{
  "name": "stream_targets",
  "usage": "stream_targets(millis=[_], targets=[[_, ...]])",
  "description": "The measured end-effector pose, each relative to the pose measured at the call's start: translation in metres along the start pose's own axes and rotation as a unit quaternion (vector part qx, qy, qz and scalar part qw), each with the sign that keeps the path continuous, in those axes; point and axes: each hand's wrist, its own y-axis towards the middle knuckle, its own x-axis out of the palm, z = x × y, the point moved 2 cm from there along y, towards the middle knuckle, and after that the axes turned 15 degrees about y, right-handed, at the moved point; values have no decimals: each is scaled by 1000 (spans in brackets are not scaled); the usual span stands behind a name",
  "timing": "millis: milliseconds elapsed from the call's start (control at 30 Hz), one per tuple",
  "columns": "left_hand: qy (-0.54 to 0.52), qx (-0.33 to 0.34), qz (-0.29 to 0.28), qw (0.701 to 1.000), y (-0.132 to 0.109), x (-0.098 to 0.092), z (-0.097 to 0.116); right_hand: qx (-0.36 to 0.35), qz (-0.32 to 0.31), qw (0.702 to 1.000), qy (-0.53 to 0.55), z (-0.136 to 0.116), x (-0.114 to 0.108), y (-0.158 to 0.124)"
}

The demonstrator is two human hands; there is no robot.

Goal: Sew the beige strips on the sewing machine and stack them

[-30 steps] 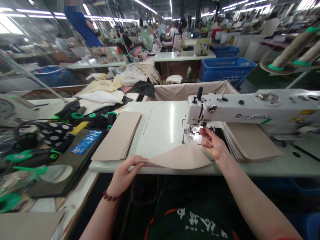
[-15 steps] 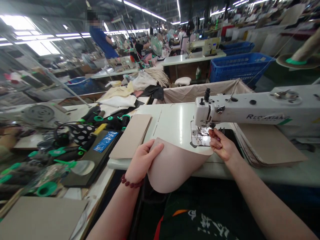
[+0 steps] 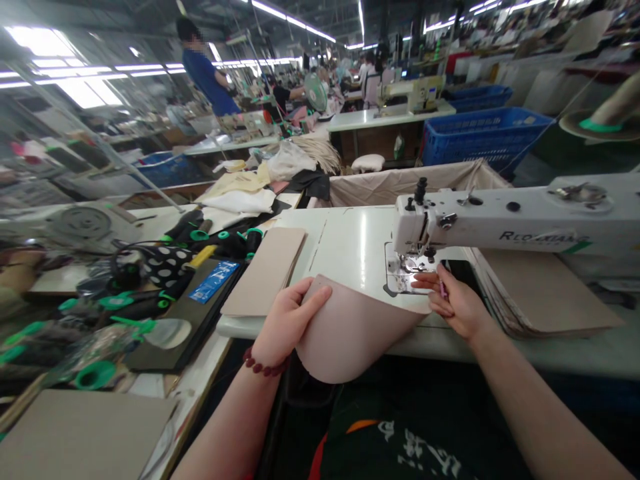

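A curved beige sheet (image 3: 355, 330) hangs over the front edge of the white sewing table (image 3: 345, 247). My left hand (image 3: 293, 317) pinches its upper left corner between thumb and fingers. At the sheet's right corner, my right hand (image 3: 455, 300) is closed around a small pink tool (image 3: 443, 288), its fingers stretching toward the needle area. Just behind those fingers is the head of the white sewing machine (image 3: 413, 223). A dark phone (image 3: 463, 273) lies right behind my right hand.
Beige sheets are stacked left (image 3: 265, 270) and right (image 3: 545, 290) of my hands. Thread spools (image 3: 95, 375) and a blue packet (image 3: 214, 281) lie on the left table. Beyond the machine stand a cloth-lined bin (image 3: 370, 190) and a blue crate (image 3: 485, 133). A person in blue (image 3: 210, 80) stands farther back.
My right hand has moved slightly down and away from the needle area, its fingers stretching out and the pink tool showing more. My left hand keeps its hold on the sheet.
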Motion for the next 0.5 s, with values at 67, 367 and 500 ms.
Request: stream_targets(millis=[67,367,500], targets=[[9,9,7,1000,3,-4,-2,-13,-24,989,-148,1,2,-18],[365,103,431,818,44,-137,9,-148,19,871,-468,9,-4,-46],[446,213,448,745,39,-167,8,-135,27,876,-463,22,-11,-50]])
